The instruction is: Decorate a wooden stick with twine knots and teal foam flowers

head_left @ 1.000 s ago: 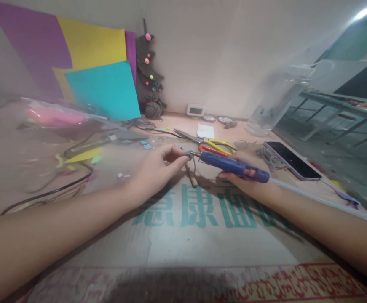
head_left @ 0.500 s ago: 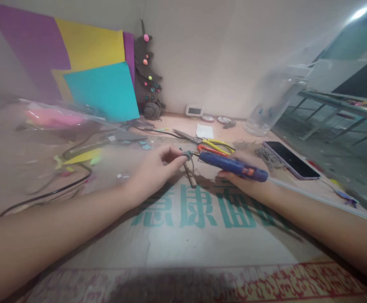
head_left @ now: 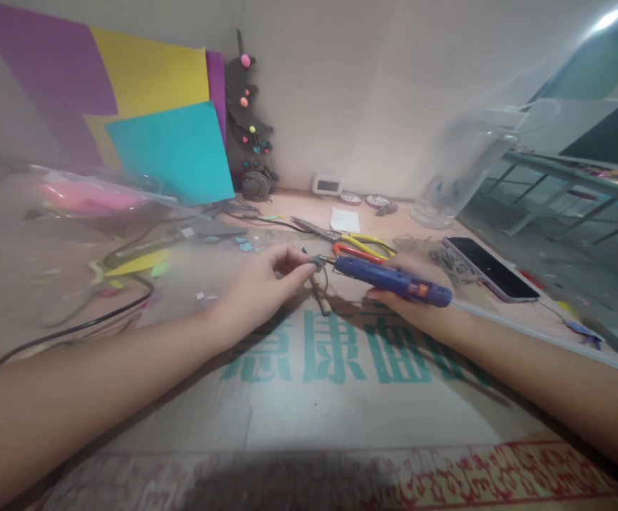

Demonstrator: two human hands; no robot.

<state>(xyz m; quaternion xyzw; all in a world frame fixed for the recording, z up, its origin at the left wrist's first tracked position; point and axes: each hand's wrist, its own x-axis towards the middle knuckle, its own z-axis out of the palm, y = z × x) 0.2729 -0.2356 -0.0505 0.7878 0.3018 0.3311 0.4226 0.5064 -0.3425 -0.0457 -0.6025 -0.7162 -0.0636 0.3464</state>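
Note:
My right hand (head_left: 415, 284) is closed around a blue hot glue gun (head_left: 388, 278), its metal tip pointing left. A clear glue stick (head_left: 521, 332) trails from the gun's back end. My left hand (head_left: 271, 287) pinches a small piece of dark greenish cord (head_left: 318, 262) between thumb and finger, and the glue gun's tip meets it or comes very close. A short brown stick (head_left: 321, 298) slants down below the pinched cord; whether it is joined to the cord I cannot tell.
Behind my hands lie scissors (head_left: 351, 243) with yellow and red handles. To the right are a phone (head_left: 492, 270), a bundle of grey cord (head_left: 455, 262) and a clear plastic jug (head_left: 447, 184). A black cable (head_left: 85, 323) and paper scraps lie left; coloured sheets (head_left: 173, 152) stand behind.
Almost nothing differs. Both hands keep their places, with the glue gun's tip still at the cord; the camera view has shifted very slightly.

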